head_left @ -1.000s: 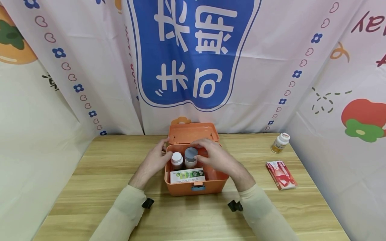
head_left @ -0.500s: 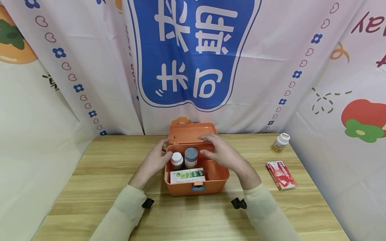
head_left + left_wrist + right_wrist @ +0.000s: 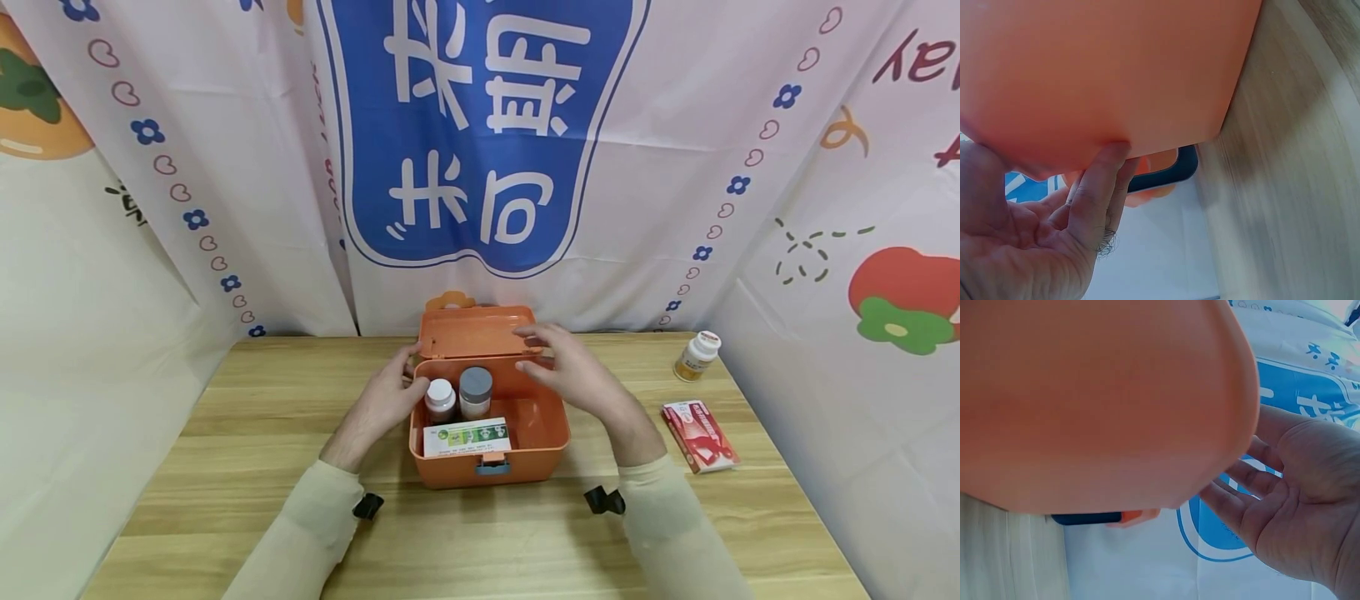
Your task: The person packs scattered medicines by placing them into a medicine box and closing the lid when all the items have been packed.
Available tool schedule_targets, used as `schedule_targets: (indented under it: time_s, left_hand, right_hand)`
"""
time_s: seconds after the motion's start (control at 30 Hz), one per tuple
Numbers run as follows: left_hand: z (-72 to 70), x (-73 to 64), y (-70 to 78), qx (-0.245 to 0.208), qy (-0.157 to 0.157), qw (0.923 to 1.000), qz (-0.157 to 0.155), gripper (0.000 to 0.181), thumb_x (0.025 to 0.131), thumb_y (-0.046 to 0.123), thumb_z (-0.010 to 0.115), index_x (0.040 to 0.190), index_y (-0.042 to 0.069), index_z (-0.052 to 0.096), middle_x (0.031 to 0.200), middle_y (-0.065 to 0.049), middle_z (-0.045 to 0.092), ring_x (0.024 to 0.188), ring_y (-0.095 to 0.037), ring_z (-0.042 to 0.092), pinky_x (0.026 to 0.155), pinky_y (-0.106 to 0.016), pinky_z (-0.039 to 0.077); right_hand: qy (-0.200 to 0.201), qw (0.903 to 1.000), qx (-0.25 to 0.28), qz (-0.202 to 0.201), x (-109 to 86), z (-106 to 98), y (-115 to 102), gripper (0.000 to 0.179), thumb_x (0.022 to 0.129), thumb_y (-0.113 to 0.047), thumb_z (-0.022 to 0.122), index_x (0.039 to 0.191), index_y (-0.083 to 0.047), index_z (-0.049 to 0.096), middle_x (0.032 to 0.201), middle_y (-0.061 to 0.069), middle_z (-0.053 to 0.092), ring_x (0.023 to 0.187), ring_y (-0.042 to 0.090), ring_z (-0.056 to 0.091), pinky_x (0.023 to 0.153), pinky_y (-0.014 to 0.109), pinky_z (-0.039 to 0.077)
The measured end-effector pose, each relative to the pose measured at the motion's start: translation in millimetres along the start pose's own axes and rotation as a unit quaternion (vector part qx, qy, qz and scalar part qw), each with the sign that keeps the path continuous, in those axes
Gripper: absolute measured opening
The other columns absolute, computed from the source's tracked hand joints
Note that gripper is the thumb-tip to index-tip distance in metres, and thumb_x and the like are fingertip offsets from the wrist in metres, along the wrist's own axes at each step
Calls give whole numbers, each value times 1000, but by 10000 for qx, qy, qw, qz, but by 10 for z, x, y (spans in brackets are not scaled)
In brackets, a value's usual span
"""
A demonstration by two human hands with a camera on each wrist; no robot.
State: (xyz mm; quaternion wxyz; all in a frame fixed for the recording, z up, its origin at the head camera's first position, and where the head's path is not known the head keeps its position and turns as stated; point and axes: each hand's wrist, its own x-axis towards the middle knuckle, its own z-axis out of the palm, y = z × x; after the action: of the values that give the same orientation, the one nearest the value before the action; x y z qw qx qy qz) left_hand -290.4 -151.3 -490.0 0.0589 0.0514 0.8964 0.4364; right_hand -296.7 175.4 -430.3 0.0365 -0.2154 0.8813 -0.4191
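An orange plastic box [image 3: 450, 473] stands on the table with its lid [image 3: 474, 335] tilted back. Inside it are a white-capped bottle [image 3: 441, 402], a grey-capped bottle [image 3: 476, 398] and a green-and-white carton [image 3: 467, 438]. My left hand [image 3: 381, 407] grips the box's left rim near the back, thumb over the rim; in the left wrist view its fingers [image 3: 1099, 194] lie against the outer side wall. Around the back right corner, my right hand [image 3: 576, 377] holds nothing, fingers spread and loosely bent. From the right wrist view, that hand [image 3: 1304, 500] is just beside the box's end wall.
To the right on the wooden table [image 3: 270, 433] lie a red-and-white carton [image 3: 701, 437] and, farther back, a white-capped bottle with a yellow label [image 3: 697, 357]. A printed cloth [image 3: 615, 275] hangs behind the table's back edge.
My right hand has moved from the grey-capped bottle to the right and back, out over the box's right back corner. The left hand and the things in the box have stayed put.
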Motion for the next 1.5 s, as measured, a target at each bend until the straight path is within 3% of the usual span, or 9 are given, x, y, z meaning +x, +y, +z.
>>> schedule_targets:
  time_s: [0.23, 0.57, 0.87, 1.0, 1.1, 1.17, 1.37, 1.5]
  left_hand:
    - [-27, -10, 4, 24, -76, 9999, 68, 74, 115, 25, 58, 183, 7, 36, 145, -24, 70, 132, -41, 76, 114, -59, 65]
    - [-52, -3, 54, 205, -214, 9995, 61, 72, 118, 27, 53, 184, 6, 31, 147, -23, 71, 132, -37, 76, 106, -52, 65]
    - [-58, -33, 126, 156, -339, 9992, -108, 71, 121, 30, 44, 187, 9, 26, 156, -25, 67, 140, -40, 70, 117, -60, 59]
    - [-33, -25, 120, 191, -259, 9994, -149, 71, 122, 31, 43, 187, 10, 25, 154, -25, 68, 124, -34, 72, 99, -50, 62]
    - [-9, -14, 111, 119, -182, 9996, -174, 70, 122, 30, 43, 187, 10, 25, 146, -25, 69, 101, -28, 70, 78, -40, 56]
    - [5, -10, 107, 61, -140, 9997, -179, 70, 122, 29, 44, 187, 10, 25, 142, -24, 69, 91, -25, 67, 70, -37, 52]
    - [35, -20, 108, 86, -19, 9997, -221, 69, 123, 31, 46, 186, 13, 27, 143, -24, 71, 92, -24, 69, 69, -36, 53]
    - [48, -35, 114, 91, 25, 9995, -290, 68, 123, 31, 46, 186, 14, 28, 142, -25, 72, 85, -24, 69, 66, -36, 53]
  right_hand:
    - [137, 9996, 239, -42, -10, -76, 65, 56, 112, -5, 78, 164, 5, 61, 167, 29, 61, 152, 49, 66, 123, 60, 61]
    - [306, 9994, 186, 13, -42, -163, 145, 52, 113, -8, 75, 164, -1, 64, 167, 28, 62, 156, 50, 63, 125, 64, 59]
    - [316, 9993, 189, 104, -60, -192, 192, 53, 114, -11, 75, 166, -4, 63, 170, 26, 61, 157, 49, 63, 127, 65, 58]
    - [343, 9991, 164, 190, -70, -214, 201, 53, 114, -11, 76, 165, -4, 63, 170, 24, 61, 158, 47, 63, 127, 64, 58]
    - [404, 9987, 123, 276, -78, -237, 215, 54, 114, -11, 76, 165, -3, 63, 170, 24, 61, 158, 48, 63, 126, 64, 58]
    - [453, 9984, 101, 315, -82, -255, 232, 54, 114, -11, 77, 165, -1, 62, 171, 25, 61, 158, 49, 63, 125, 64, 59]
    - [619, 9975, 100, 317, -94, -302, 301, 55, 114, -11, 77, 165, 2, 61, 170, 29, 60, 157, 51, 63, 124, 63, 60]
    - [791, 9964, 146, 269, -114, -353, 363, 52, 113, -8, 76, 163, 4, 62, 168, 30, 61, 156, 53, 64, 123, 63, 61]
